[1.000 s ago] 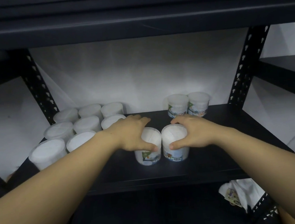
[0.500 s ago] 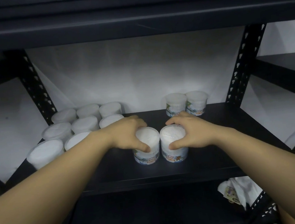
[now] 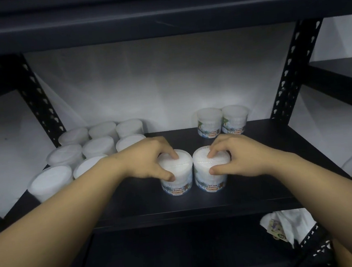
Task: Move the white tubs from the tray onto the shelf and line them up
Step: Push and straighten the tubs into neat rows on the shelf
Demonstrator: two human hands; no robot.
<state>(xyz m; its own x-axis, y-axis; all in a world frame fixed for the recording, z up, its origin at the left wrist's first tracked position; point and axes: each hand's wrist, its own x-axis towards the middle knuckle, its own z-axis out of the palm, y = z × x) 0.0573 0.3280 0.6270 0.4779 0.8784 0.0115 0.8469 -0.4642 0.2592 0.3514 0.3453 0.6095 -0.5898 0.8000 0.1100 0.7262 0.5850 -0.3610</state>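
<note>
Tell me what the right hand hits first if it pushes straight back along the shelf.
Likely the right tub of the back pair, roughly behind the right hand and its held tub; depth alignment is uncertain.
</note>
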